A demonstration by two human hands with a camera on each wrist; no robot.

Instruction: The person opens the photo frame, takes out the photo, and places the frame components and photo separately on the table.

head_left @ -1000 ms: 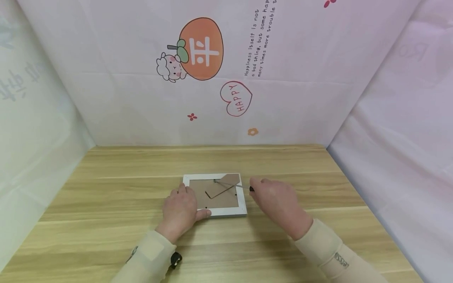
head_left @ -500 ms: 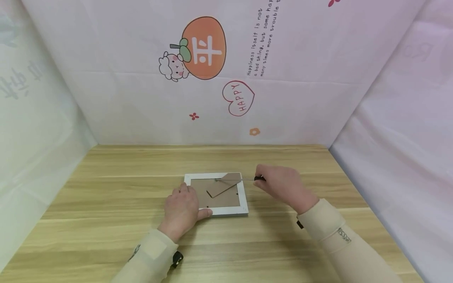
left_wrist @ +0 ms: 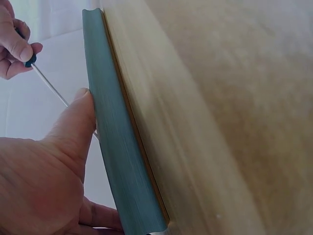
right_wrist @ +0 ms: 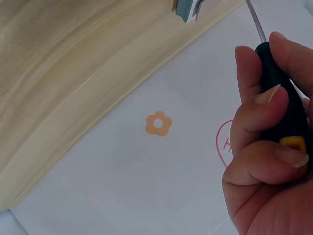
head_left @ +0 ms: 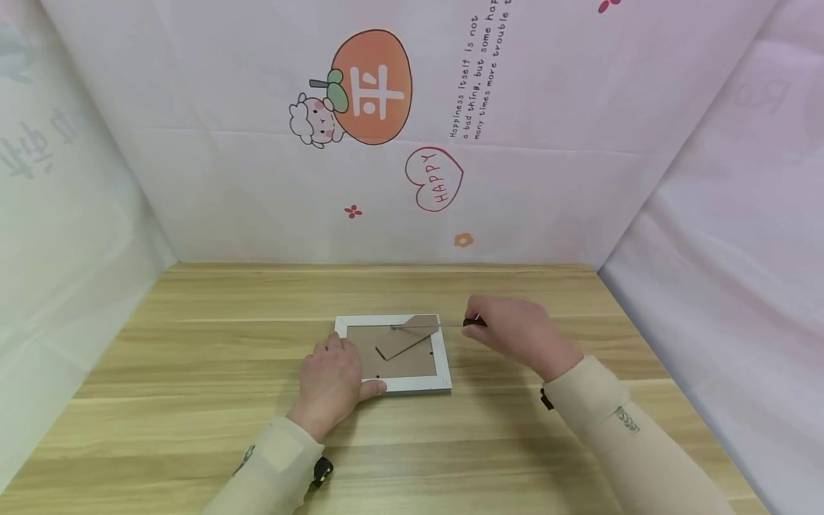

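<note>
We see a wood-grained tabletop (head_left: 225, 300), pale creased walls (head_left: 257, 193) on three sides, and a red heart (head_left: 434, 179) printed at the back.

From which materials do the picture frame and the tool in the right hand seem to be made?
Picture frame: perhaps painted wood; white back, smooth matte blue-grey side. Back panel: perhaps fibreboard or card, being flat, dull brown. Tool's shaft: likely metal, from its silvery shine. Tool's handle: dark, with a yellow patch; perhaps plastic or rubber.
</note>
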